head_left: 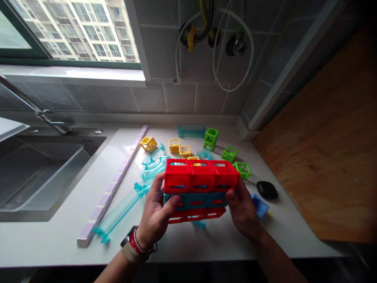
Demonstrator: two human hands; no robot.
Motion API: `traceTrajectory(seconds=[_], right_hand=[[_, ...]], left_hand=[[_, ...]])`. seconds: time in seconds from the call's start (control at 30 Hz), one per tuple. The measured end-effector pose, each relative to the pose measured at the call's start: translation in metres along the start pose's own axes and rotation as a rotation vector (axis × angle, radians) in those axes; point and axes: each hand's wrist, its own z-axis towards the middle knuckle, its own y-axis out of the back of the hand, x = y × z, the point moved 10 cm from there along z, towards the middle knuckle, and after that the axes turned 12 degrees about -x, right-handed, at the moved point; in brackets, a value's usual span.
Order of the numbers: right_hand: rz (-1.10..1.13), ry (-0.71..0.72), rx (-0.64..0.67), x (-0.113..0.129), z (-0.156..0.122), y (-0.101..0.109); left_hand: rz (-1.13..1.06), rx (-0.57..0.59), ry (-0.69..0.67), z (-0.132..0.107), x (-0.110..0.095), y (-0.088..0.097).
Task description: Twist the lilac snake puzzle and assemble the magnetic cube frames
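Between my two hands is a block of joined plastic toy cubes (pixel 203 185), held above the counter. It has a red row on top, a blue row in the middle and another red row below. My left hand (pixel 157 208) grips its left end, thumb on the blue row. My right hand (pixel 243 208) is closed on the right end, its thumb by the blue row too. Behind and left of the block lie clear teal track pieces (pixel 123 214). Yellow cubes (pixel 148 144) and green cubes (pixel 229 153) stand farther back. A blue piece (pixel 259 205) lies beside my right hand.
A long pale purple strip (pixel 114 181) runs along the counter (pixel 70 236) beside the sink (pixel 97 147). A black oval object (pixel 267 190) rests at the right, near a wooden panel (pixel 324 157). A faucet (pixel 47 116) rises at the left, under a window.
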Motion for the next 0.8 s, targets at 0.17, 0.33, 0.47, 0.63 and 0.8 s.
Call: traceTrajectory(seconds=[0.17, 0.33, 0.47, 0.63, 0.8], right_hand=[[0.078, -0.089, -0.065, -0.019, 0.001, 0.011], [0.242, -0.222, -0.237, -0.029, 0.006, 0.014], [0.314, -0.173, -0.463, -0.019, 0.012, 0.032], [0.305, -0.11, -0.6, -0.011, 0.012, 0.049], [0.265, -0.058, -0.614, -0.006, 0.011, 0.05]], left_hand=[[0.035, 0.031, -0.241, -0.008, -0.025, -0.005], [0.257, 0.094, -0.338, -0.008, -0.031, -0.008], [0.367, 0.031, -0.255, 0.001, -0.027, 0.0], [0.357, -0.213, -0.187, 0.012, -0.033, 0.018], [0.174, -0.404, 0.0, 0.022, -0.017, 0.041]])
